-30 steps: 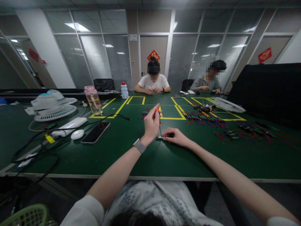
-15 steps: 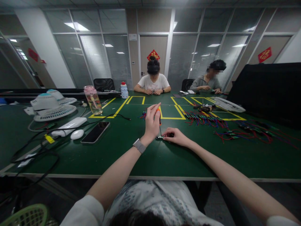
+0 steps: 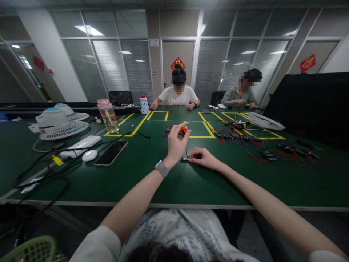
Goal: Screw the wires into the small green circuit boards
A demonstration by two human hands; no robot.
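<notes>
A screwdriver [image 3: 184, 130] with an orange handle stands nearly upright in my left hand [image 3: 176, 143]. My left thumb and forefinger are apart beside the handle; the other fingers are partly hidden behind it. Its thin shaft runs down to a small circuit board [image 3: 184, 159] lying on the green table. My right hand [image 3: 204, 159] rests on the table and pinches the board's right end, where thin wires seem to lie under the fingertips. Whether the tip sits in a screw is too small to tell.
Wired boards [image 3: 237, 138] lie in a pile to the right, more behind my left hand. A phone [image 3: 111, 153], white mouse [image 3: 89, 155], power strip [image 3: 80, 146], bottle [image 3: 108, 116] and fans [image 3: 64, 125] stand left. Two people sit across the table [image 3: 218, 189].
My left thumb and forefinger have spread apart, showing more of the orange handle. My right hand and the board stay put. The person opposite has moved their hands apart.
</notes>
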